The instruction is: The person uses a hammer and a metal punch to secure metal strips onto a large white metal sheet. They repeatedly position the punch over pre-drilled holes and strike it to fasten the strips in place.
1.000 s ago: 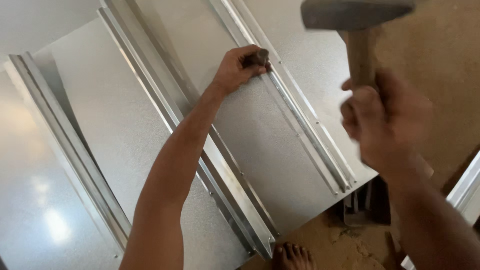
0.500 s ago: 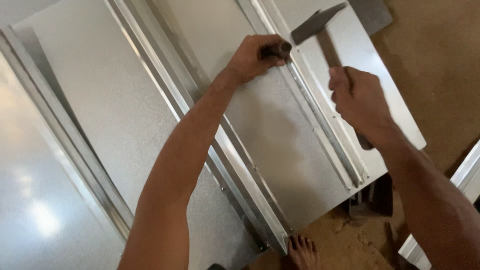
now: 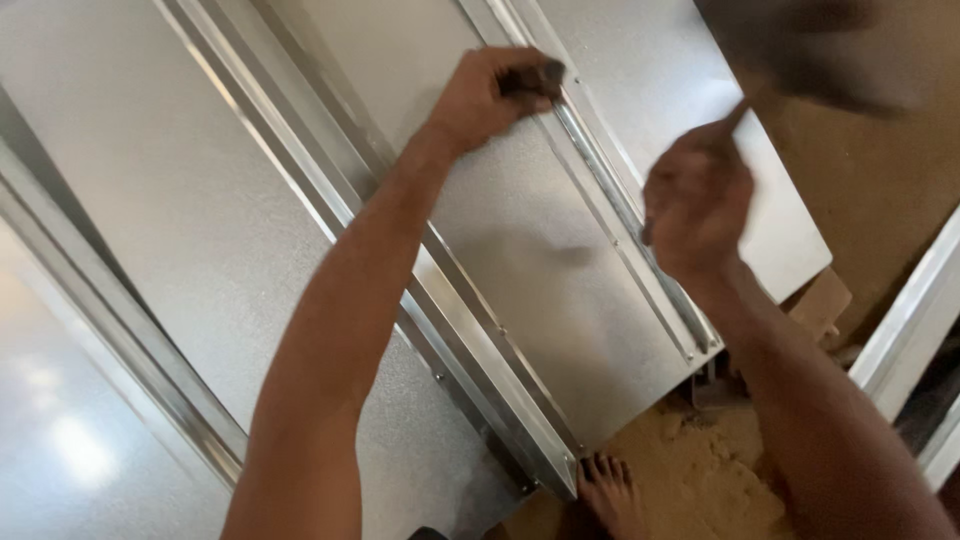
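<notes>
The left hand was clenched around a small dark tool, pressing its tip against the raised metal rail of the sheet panel, probably to keep it steady on that one spot. The right hand gripped the handle of a hammer, lifted above the rail and blurred. A bare foot stood on the sandy floor.
</notes>
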